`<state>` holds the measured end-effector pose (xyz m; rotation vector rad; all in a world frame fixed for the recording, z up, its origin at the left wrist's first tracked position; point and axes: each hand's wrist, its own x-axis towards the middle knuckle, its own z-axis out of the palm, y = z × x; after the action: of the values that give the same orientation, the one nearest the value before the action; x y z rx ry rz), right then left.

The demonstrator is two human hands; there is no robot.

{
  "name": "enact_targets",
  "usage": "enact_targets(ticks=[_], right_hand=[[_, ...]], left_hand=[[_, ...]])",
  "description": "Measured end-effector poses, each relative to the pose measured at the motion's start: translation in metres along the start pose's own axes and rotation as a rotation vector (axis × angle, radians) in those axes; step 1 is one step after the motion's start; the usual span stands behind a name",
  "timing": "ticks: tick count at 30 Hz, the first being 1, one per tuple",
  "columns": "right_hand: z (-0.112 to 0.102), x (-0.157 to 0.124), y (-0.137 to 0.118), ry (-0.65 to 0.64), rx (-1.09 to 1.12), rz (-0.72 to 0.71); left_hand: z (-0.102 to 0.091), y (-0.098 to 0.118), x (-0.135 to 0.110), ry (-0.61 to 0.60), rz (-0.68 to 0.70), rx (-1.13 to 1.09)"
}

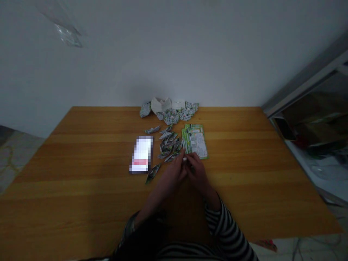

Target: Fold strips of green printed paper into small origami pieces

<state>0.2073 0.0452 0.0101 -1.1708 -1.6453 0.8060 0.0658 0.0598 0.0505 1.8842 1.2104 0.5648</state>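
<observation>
Left hand [174, 174], right hand [197, 172] together, fingers curled, grip too dark to tell; green leaflets [194, 141] beside, QR code [193, 139], print unreadable

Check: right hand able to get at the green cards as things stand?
Probably yes. The right hand sits just below the green cards, with nothing lying between them. It is close against the left hand around a small white piece, which may need freeing first.

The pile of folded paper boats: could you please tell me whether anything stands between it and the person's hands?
Nothing visible does: the left hand and right hand sit at the near end of the pile; the leaflets lie to its right.
</observation>
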Motion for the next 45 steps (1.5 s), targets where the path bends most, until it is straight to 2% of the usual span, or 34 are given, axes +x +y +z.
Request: enact_targets(ticks=[3, 9, 13, 17, 20, 23, 26, 28, 32, 35, 37, 40, 42, 45], right_hand=[[0.005, -0.003, 0.001, -0.051, -0.069, -0.065], [0.016, -0.007, -0.002, -0.026, -0.136, -0.106], [0.015, -0.006, -0.006, -0.010, -0.173, -0.139], [0.014, -0.005, -0.011, 0.022, -0.162, -0.195], [0.014, -0.006, -0.013, 0.061, -0.022, -0.127], [0.014, -0.006, -0.013, 0.060, 0.202, 0.063], [0.011, -0.006, -0.012, -0.007, 0.419, 0.225], [0.008, -0.006, -0.013, -0.046, 0.497, 0.253], [0.001, -0.003, -0.011, -0.107, 0.524, 0.238], [0.000, -0.001, -0.006, -0.075, 0.500, 0.182], [0.001, 0.001, -0.001, -0.050, 0.455, 0.146], [0.001, 0.002, 0.002, -0.059, 0.418, 0.137], [0.000, 0.003, 0.001, -0.097, 0.431, 0.137], [-0.002, 0.003, -0.003, -0.207, 0.496, 0.144]], left_hand=[[-0.003, 0.000, -0.007, 0.062, -0.020, -0.092], [-0.002, 0.001, -0.016, 0.156, -0.111, -0.120], [-0.007, -0.002, -0.024, 0.149, -0.107, -0.162], [-0.014, -0.009, -0.034, 0.129, -0.070, -0.299], [-0.014, -0.014, -0.039, 0.127, -0.074, -0.385], [-0.013, -0.017, -0.039, 0.238, -0.104, -0.298], [-0.015, -0.018, -0.036, 0.351, -0.146, -0.254], [-0.018, -0.016, -0.034, 0.367, -0.149, -0.347], [-0.020, -0.011, -0.033, 0.316, -0.122, -0.639], [-0.017, -0.014, -0.035, 0.237, -0.114, -0.747], [-0.015, -0.019, -0.035, 0.201, -0.093, -0.707], [-0.014, -0.026, -0.035, 0.274, -0.069, -0.556], [-0.016, -0.028, -0.035, 0.308, -0.053, -0.493], [-0.022, -0.027, -0.038, 0.266, -0.011, -0.431]])
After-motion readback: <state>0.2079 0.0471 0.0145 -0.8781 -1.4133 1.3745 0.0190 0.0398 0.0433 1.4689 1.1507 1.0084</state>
